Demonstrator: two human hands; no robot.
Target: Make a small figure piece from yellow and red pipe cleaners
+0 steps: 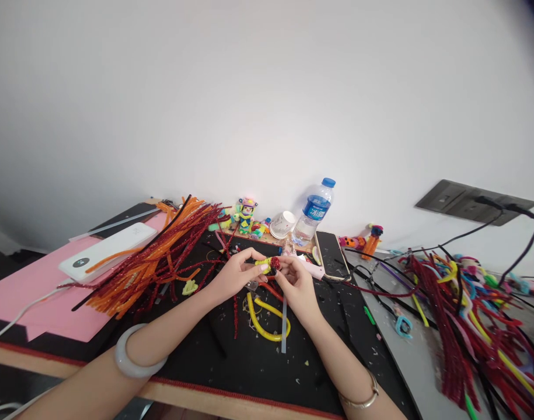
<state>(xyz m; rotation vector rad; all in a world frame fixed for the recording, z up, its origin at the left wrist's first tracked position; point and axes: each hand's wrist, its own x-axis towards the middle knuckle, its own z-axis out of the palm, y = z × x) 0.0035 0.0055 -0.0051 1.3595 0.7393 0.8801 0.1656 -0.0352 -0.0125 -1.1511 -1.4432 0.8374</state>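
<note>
Between my two hands is a small pipe-cleaner figure [263, 266], yellow at one end and dark red and black at the other. My left hand [243, 272] pinches the yellow part between thumb and fingers. On the dark red end, the thumb and fingers of my right hand [296, 283] are closed; they partly hide it. Below the hands a bent yellow pipe cleaner [267, 335] lies on the black mat [258, 379]. A narrow clear strip [284, 326] lies across it. A pale pink tool [310, 267], perhaps a glue gun, rests just behind my right hand.
Orange and red pipe cleaners [131, 280] are heaped at left beside a white power bank [109, 251] on pink sheets [25, 291]. A water bottle [314, 211], paper cup [283, 224], finished figures [245, 216] and phone [332, 255] stand or lie behind. More pipe cleaners [454, 338] spread at right.
</note>
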